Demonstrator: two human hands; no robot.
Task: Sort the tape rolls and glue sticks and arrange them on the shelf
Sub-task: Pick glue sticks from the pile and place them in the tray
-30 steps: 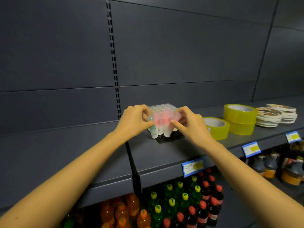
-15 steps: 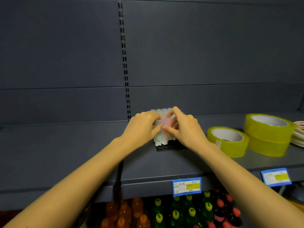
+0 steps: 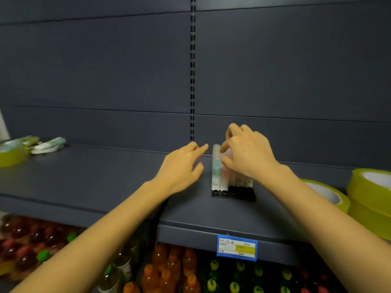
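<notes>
**Right hand seats the glue sticks while the left lets go**

The glue sticks [image 3: 220,172] stand upright in a black tray [image 3: 234,194] on the shelf [image 3: 105,182], directly under the right hand [image 3: 251,154]. Its fingers [image 3: 232,132] are curled over the caps and pinch the top of the bunch against the thumb. The left hand [image 3: 182,166] hovers just left of the sticks with its fingers loosely spread, holding nothing; its index tip is near the leftmost cap but apart from it.

To do this step well, the right-hand fingers should press straight down on the caps, not sideways, so that each stick drops into its slot (tall and narrow, they would likely topple as a group). The left hand is best kept close as a stop on the open side.

Compared with half a second ago, the left hand has come off the bunch, which both hands were then clasping. The view has also swung left: the yellow tape rolls [image 3: 325,195] now sit at the frame edge, well right of the fingers, and a loose pile [image 3: 48,142] appears far to their left.
</notes>
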